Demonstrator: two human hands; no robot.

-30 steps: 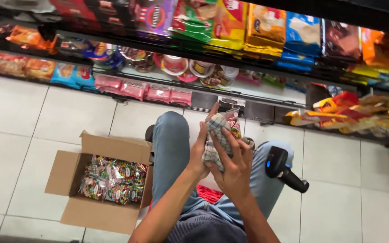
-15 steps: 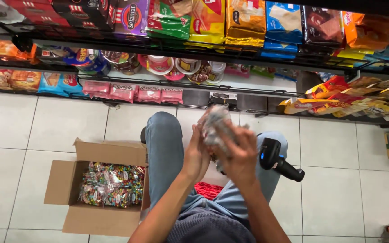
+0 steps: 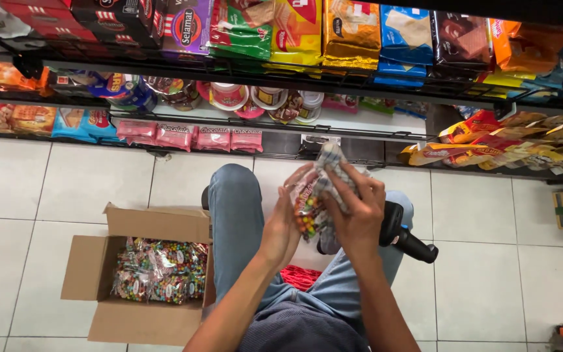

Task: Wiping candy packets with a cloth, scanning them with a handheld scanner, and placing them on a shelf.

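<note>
Both hands meet at frame centre, above the knees: the left hand (image 3: 286, 225) cups a clear candy bag (image 3: 313, 202) from the side, fingers curled against it, while the right hand (image 3: 358, 212) wraps over its top, fingers closed around the twisted plastic. Coloured sweets show through the bag. Lower left, an open cardboard box (image 3: 144, 225) sits on the tile floor (image 3: 66, 189), filled with more such bags (image 3: 161, 270). A black scanner (image 3: 406, 240) lies just right of the right knee. Along the upper frame, shelves (image 3: 242, 68) carry packets: pink ones (image 3: 190, 137) left of centre, round tubs (image 3: 255, 99) above them, a gold pack (image 3: 352, 29) and blue pack (image 3: 404, 32) at top.
</note>
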